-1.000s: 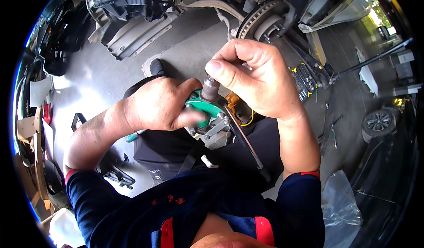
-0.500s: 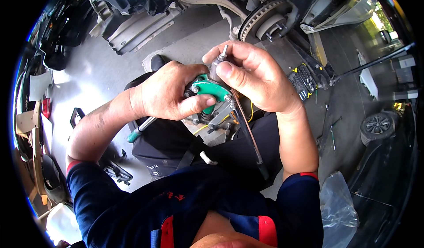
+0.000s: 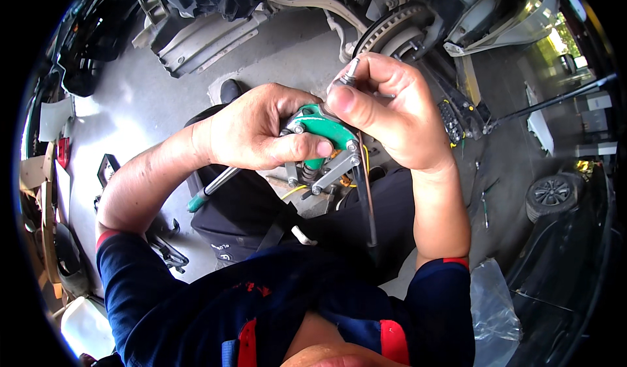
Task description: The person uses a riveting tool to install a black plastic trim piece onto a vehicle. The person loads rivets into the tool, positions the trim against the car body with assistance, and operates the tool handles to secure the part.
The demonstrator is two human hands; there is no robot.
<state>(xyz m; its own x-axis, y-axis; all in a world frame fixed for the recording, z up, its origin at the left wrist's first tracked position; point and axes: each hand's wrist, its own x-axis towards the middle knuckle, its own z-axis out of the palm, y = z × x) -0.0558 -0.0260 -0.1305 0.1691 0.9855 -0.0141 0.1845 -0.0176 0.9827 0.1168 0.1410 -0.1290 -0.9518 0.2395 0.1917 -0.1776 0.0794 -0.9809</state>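
Note:
My left hand (image 3: pixel 251 132) grips the green head of a long-armed hand riveter (image 3: pixel 326 130), its thumb laid along the near side. One lever arm with a green end (image 3: pixel 208 194) sticks out to the left below my forearm. Another dark, slim arm (image 3: pixel 368 203) runs down over my lap. My right hand (image 3: pixel 401 118) is closed at the tool's far end, thumb and fingers pinching the metal nosepiece (image 3: pixel 349 78). A bright thin pin points up from it. My fingers hide most of the nosepiece, so I cannot tell whether it touches the green head.
Ahead stands a car with a bare brake disc (image 3: pixel 375 37) and an exposed suspension arm (image 3: pixel 320 2). To the right lie a dark tool tray (image 3: pixel 450 122), a ratchet-like tool (image 3: pixel 484 203), a wheel (image 3: pixel 554 194) and clear plastic sheeting (image 3: pixel 494 301). A black bracket (image 3: pixel 170 252) lies left.
My right hand has moved slightly up and right with the nosepiece, which tilts more to the right. The riveter's head has turned and shifted a little right, its dark arm swinging leftward.

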